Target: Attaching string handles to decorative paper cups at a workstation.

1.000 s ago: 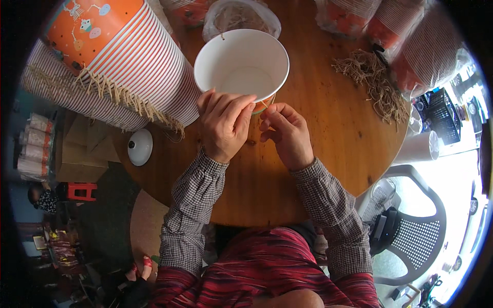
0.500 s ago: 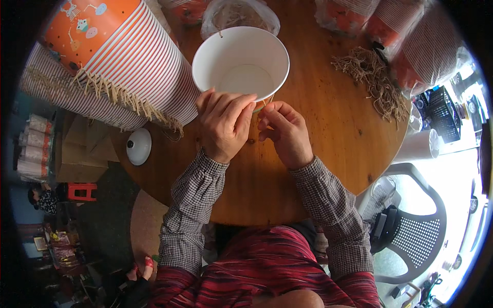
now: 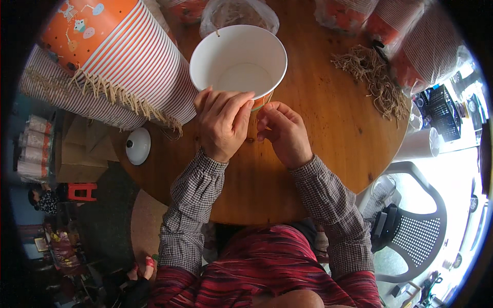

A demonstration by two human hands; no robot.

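Observation:
A white-lined paper bucket with an orange outside stands tilted on the round wooden table, its mouth toward me. My left hand is closed over its near rim, fingers bunched together. At the near right side of the bucket, my right hand pinches the end of a thin cord that runs down from under the rim. A short bit of cord also shows at the far rim. The fingertips partly hide where the cord meets the wall.
Tall nested stacks of paper buckets lie at the left, with cord ends hanging off them. A white lid rests near the left edge. Loose cords lie at right, beside bagged buckets. A clear plastic bag sits behind the bucket.
The bucket has shifted very slightly left and away from me, showing a little more of its orange side. Both hands keep nearly the same position.

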